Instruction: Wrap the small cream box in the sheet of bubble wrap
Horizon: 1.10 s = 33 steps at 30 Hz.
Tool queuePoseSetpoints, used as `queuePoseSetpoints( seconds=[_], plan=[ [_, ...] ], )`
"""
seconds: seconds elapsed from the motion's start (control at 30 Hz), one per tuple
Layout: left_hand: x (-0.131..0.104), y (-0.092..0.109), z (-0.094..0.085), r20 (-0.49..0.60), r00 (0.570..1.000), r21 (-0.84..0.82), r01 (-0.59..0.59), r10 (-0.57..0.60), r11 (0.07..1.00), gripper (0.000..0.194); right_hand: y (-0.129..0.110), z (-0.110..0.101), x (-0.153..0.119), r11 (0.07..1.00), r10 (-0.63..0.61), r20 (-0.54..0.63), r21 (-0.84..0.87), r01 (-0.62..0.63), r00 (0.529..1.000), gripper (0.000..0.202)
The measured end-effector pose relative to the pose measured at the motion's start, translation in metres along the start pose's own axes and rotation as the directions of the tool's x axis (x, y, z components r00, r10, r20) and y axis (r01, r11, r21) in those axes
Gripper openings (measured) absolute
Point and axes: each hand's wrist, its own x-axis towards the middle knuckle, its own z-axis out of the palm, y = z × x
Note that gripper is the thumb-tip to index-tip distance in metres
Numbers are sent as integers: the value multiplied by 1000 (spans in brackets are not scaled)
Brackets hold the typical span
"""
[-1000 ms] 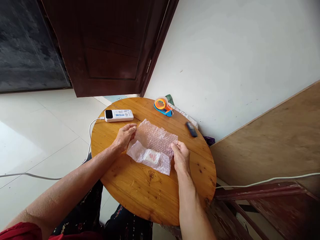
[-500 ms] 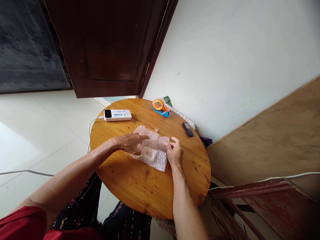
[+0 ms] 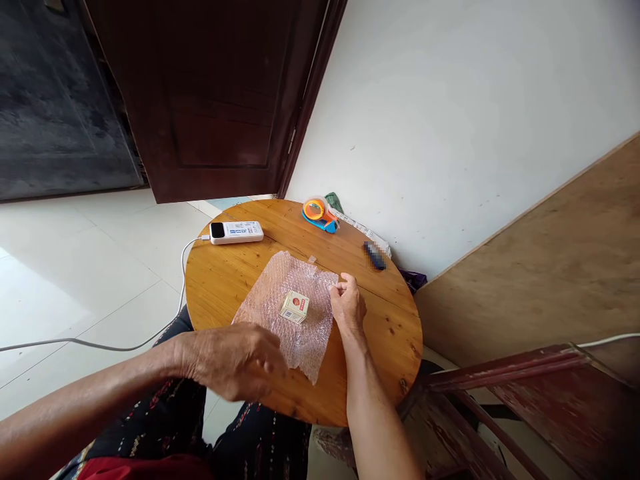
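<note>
- A moment ago the clear bubble wrap sheet [image 3: 287, 313] was folded over the small white and red box [image 3: 295, 307]. Now the sheet lies spread flat on the round wooden table [image 3: 235, 270], and the box sits bare on top of it, near the middle.
- So the box is not covered any more, and any wrapping has to start again from the flat sheet.
- The left hand [image 3: 235, 360] has pulled back to the near edge of the sheet. Its fingers are curled and look blurry, so I cannot tell if they pinch the sheet's edge.
- The right hand [image 3: 347, 303] rests at the right edge of the sheet, thumb and finger pinched close together, maybe on the edge.
- The box lies between the two hands, just beside the right one. Neither hand touches it.
</note>
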Motion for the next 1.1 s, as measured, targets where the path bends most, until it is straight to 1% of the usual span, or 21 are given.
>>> queuePoseSetpoints(
  seconds=[0.03,0.07,0.13,0.17,0.2,0.27,0.33,0.37,0.43,0.47,0.5,0.57,0.6,0.7,0.77,0.8,0.87,0.93,1.0,1.07,1.1],
  plan=[
    [5,-5,-2,-62,998,-63,22,-26,998,25,-2,0,-1,1000,-1,1,-12,1,1000,46],
    [12,-11,-2,-175,980,-70,81,-93,994,27,-3,-1,-2,1000,-6,-2,-20,6,1000,47],
    [28,-25,5,-405,887,-9,237,-220,971,35,-6,-3,-2,999,-19,-13,-30,18,1000,49],
    [36,-32,11,-442,859,24,301,-260,953,44,-7,-5,-1,999,-23,-21,-33,22,1000,49],
    [42,-39,19,-448,848,65,347,-284,936,58,-8,-8,1,999,-22,-31,-37,21,999,50],
    [51,-52,36,-416,839,107,429,-351,897,88,-12,-16,2,999,-46,-35,-6,46,998,51],
    [53,-61,52,-380,844,120,452,-380,884,103,-18,-24,-2,979,-177,68,111,169,982,52],
    [52,-64,57,-381,841,122,457,-384,881,106,-23,-27,-7,949,-285,151,185,256,946,52],
    [49,-68,64,-388,838,124,459,-383,880,108,-33,-30,-23,862,-497,305,282,422,812,55],
    [47,-69,65,-390,837,125,461,-384,879,109,-38,-31,-32,835,-550,336,253,489,765,57],
    [46,-69,66,-389,837,127,463,-385,877,109,-42,-31,-40,821,-569,339,197,535,749,56],
    [46,-68,65,-384,836,133,471,-393,872,109,-43,-34,-52,822,-564,321,127,555,761,49],
    [46,-68,65,-380,836,137,474,-396,870,110,-39,-37,-54,838,-542,291,120,532,788,47],
    [46,-66,64,-364,846,156,467,-389,871,110,-12,-54,-45,921,-388,106,78,382,915,47],
    [45,-66,64,-358,855,168,455,-376,875,109,13,-67,-34,963,-263,-10,-72,261,965,51],
    [45,-66,64,-359,855,171,454,-374,875,108,25,-73,-30,969,-205,-10,-143,202,979,51],
    [44,-66,65,-364,853,171,457,-375,873,106,43,-79,-25,961,-117,65,-243,129,991,54],
    [45,-66,65,-363,852,171,458,-376,873,106,51,-80,-26,947,-103,79,-297,122,992,59],
    [48,-66,64,-351,854,173,461,-383,870,107,47,-78,-32,941,-170,-9,-299,160,985,63],
    [53,-68,62,-335,856,176,467,-393,867,108,34,-71,-38,936,-285,-92,-241,256,954,59],
    [56,-69,60,-328,857,177,470,-398,865,108,25,-66,-40,924,-354,-100,-194,330,930,54]
  ],
)
